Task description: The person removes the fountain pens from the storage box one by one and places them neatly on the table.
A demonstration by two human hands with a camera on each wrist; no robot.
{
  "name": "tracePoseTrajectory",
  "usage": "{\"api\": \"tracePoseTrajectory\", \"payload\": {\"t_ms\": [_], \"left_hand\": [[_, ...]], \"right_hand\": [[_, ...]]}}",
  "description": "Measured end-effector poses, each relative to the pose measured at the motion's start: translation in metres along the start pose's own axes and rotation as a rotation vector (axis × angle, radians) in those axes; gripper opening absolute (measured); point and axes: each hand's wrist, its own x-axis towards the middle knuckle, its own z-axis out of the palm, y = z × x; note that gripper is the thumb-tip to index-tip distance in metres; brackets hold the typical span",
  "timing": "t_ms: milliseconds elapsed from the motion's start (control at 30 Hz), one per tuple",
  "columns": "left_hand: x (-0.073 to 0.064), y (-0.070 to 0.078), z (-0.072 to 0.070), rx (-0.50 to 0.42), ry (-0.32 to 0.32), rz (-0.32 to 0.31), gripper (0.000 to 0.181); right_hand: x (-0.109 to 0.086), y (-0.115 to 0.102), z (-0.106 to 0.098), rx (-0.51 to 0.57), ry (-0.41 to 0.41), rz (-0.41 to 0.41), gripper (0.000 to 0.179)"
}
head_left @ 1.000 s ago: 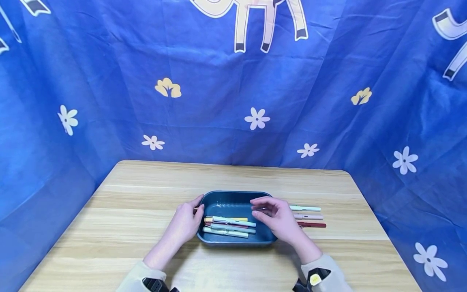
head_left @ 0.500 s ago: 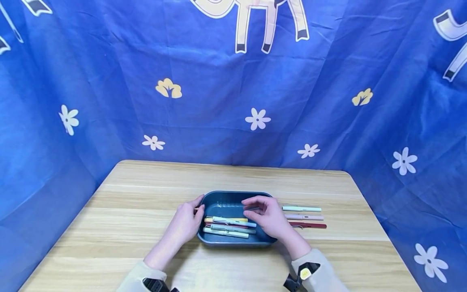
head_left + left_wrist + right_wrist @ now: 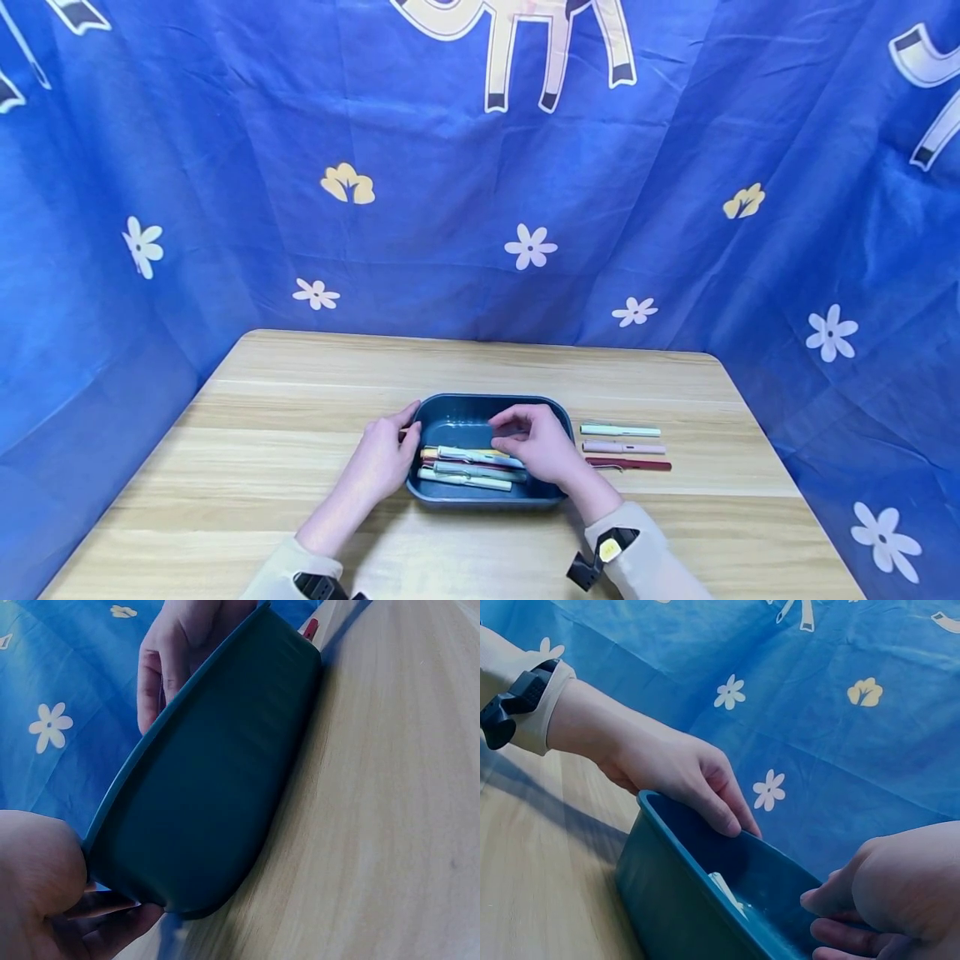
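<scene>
A dark teal plastic bin [image 3: 489,503] stands on the table with several capped pens inside, among them a pale green pen [image 3: 465,478] and a grey-blue pen [image 3: 480,472]. At its left end my left hand [image 3: 386,450] grips the wall, thumb over the rim and fingers along the outside, as the right wrist view also shows. My right hand [image 3: 542,443] hovers over the bin's right half with loosely bent fingers, nothing visible between them. Its fingertips overlap the right end of the pens in the head view. In the right wrist view, one pale pen [image 3: 727,892] shows inside the bin.
Right of the bin, a mint pen [image 3: 620,431], a lilac pen [image 3: 624,447] and a dark red pen [image 3: 637,464] lie side by side on the wooden table [image 3: 300,392]. A blue patterned curtain [image 3: 420,275] encloses the back and sides.
My right hand has moved left, further over the bin, uncovering more of the three pens on the table. The left hand and the bin have stayed in place.
</scene>
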Motion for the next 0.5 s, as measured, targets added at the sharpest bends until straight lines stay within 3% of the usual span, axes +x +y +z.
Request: {"api": "tracePoseTrajectory", "payload": {"t_ms": [233, 500], "left_hand": [[0.0005, -0.0006, 0.0001, -0.005, -0.006, -0.003, 0.047], [0.0012, -0.0013, 0.0002, -0.007, 0.0, -0.002, 0.047]], "right_hand": [[0.0063, 0.0052, 0.0056, -0.017, -0.012, 0.012, 0.019], [0.0099, 0.0081, 0.0084, -0.158, -0.027, 0.051, 0.018]]}}
